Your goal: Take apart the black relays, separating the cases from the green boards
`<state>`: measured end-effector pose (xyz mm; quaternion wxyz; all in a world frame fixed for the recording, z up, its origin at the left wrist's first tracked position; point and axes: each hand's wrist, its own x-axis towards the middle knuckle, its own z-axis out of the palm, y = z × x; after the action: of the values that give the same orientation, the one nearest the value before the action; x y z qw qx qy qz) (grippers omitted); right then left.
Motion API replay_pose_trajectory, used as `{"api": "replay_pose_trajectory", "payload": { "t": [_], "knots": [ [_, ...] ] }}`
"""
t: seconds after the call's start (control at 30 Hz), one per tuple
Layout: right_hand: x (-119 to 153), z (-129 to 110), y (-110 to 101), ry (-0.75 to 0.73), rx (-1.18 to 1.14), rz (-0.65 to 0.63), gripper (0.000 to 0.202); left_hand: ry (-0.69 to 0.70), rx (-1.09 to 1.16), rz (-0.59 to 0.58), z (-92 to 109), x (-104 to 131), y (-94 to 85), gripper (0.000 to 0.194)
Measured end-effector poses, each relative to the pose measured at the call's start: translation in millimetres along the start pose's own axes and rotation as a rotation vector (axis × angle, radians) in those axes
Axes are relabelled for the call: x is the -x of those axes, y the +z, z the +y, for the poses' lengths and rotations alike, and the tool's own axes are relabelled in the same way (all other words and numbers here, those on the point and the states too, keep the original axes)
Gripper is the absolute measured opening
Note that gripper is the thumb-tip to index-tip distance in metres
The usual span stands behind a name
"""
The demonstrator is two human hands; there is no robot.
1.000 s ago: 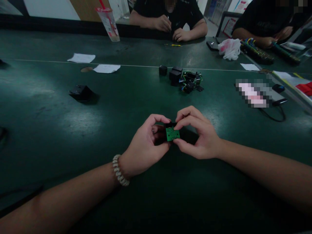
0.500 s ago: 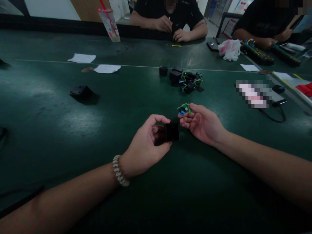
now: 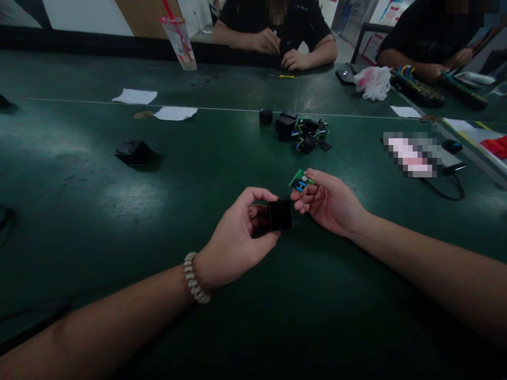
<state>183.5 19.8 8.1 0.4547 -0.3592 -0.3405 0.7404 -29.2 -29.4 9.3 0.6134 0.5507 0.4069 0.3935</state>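
Note:
Between its thumb and fingers, my left hand (image 3: pixel 241 237) holds a small black box (image 3: pixel 280 215), whose open side faces right. My right hand (image 3: pixel 330 203) pinches a small green circuit board (image 3: pixel 301 180) with blue parts on it, just above and to the right of the box. The board and the box are apart. Farther back on the dark green table (image 3: pixel 206 169) lie black boxes (image 3: pixel 285 125) and a pile of circuit boards with black parts (image 3: pixel 311 134).
A black block (image 3: pixel 133 152) sits at the left, with papers (image 3: pixel 175 113) behind it. A drink cup (image 3: pixel 180 45) stands at the far edge. Two people sit across. A plastic bag (image 3: pixel 373 82) and a blurred-out device (image 3: pixel 410 155) are at the right.
The circuit board in my right hand has turned, so its green face and blue parts show more. My left hand and the black box are nearly still.

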Motion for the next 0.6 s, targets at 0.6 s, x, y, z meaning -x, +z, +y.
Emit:
{"api": "replay_pose_trajectory", "payload": {
  "t": [0.6],
  "knots": [
    [-31.5,-16.1,-31.7,-0.262,0.131,0.208,0.033,-0.009,0.012,-0.011,-0.2,0.9,-1.1,0.052]
  ]
}}
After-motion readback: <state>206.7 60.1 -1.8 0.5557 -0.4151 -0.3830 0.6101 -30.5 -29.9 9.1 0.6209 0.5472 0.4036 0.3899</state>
